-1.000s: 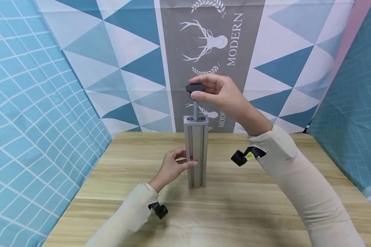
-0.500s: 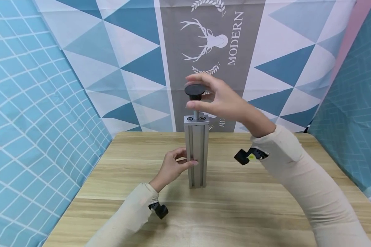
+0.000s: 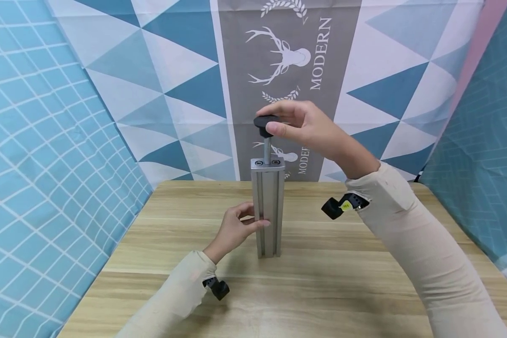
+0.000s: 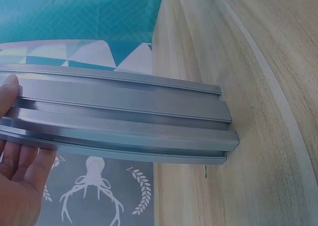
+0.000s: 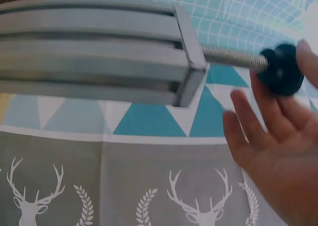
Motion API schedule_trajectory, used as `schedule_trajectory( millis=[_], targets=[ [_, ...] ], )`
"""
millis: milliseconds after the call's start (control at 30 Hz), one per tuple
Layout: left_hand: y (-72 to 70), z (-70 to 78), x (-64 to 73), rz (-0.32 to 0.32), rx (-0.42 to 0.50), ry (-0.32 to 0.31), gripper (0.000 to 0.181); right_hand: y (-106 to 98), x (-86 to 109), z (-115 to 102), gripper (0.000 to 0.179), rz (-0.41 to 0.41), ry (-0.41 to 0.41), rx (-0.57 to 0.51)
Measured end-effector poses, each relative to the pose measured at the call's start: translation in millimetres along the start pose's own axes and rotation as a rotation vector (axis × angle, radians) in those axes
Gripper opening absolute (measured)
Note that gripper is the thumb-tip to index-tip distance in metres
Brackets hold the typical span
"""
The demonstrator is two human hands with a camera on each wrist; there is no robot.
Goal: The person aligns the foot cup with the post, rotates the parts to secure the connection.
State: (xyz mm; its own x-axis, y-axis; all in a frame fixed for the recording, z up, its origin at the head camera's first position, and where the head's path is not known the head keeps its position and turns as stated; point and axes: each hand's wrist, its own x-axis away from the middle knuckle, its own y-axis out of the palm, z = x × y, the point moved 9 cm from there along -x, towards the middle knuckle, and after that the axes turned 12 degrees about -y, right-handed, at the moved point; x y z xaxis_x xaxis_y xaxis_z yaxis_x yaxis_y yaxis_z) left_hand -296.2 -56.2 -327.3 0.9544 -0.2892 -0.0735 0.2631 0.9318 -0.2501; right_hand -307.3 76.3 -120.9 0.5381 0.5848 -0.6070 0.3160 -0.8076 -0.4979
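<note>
A length of slotted aluminium profile (image 3: 269, 211) stands upright on the wooden table. Its end plate (image 3: 268, 164) on top carries two screws, and a threaded rod (image 5: 233, 57) rises from the plate's middle. On the rod's end sits a black levelling foot (image 3: 264, 126), its round disc uppermost. My left hand (image 3: 233, 230) grips the profile about halfway up, thumb on the near face and fingers behind. At the top, my right hand (image 3: 310, 126) pinches the levelling foot between thumb and fingers. In the right wrist view the foot (image 5: 281, 69) looks blurred.
The wooden table (image 3: 342, 281) ends just behind the profile. Beyond it hangs a patterned cloth (image 3: 186, 84) with triangles and deer heads. Blue cloths stand at the left (image 3: 46, 155) and right (image 3: 481, 141). Each wrist wears a small black camera (image 3: 333, 208).
My right thumb went down below the disc half a second ago and is back up at its side now. The foot's tilt shifted slightly. My left hand and the profile have stayed put.
</note>
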Motion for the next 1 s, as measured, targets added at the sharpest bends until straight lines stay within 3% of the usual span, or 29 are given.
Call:
schedule_trajectory(
  millis=[200, 333, 433, 533, 633, 767, 867, 1000],
  targets=[
    [0.6, -1.7, -0.3, -0.003, -0.006, -0.006, 0.034, -3, 4.5, -1, 0.032, 0.215, 0.014, 0.209],
    [0.7, -1.7, -0.7, -0.006, -0.003, -0.003, 0.033, -3, 7.1, -10, 0.041, 0.303, 0.026, 0.386],
    [0.2, -1.3, -0.9, -0.004, -0.004, -0.001, 0.032, -2, 7.2, -15, 0.052, 0.292, 0.07, 0.499],
    [0.1, -0.8, -0.8, -0.003, -0.009, -0.001, 0.033, 2, 4.3, -17, 0.065, 0.178, 0.122, 0.543],
    [0.4, -0.1, -0.6, -0.006, -0.008, 0.0, 0.033, 7, -0.5, -19, 0.069, 0.012, 0.097, 0.447],
    [0.0, 0.0, -0.8, -0.005, -0.007, 0.0, 0.032, 13, -2.2, -19, 0.053, -0.166, 0.017, 0.172],
    [-0.7, -0.2, -1.2, 0.0, -0.007, 0.0, 0.031, 15, -0.3, -17, 0.046, -0.221, -0.009, 0.025],
    [-1.0, -1.0, -1.1, 0.0, -0.011, -0.004, 0.032, 16, 1.0, -13, 0.042, -0.207, -0.02, -0.056]
  ],
)
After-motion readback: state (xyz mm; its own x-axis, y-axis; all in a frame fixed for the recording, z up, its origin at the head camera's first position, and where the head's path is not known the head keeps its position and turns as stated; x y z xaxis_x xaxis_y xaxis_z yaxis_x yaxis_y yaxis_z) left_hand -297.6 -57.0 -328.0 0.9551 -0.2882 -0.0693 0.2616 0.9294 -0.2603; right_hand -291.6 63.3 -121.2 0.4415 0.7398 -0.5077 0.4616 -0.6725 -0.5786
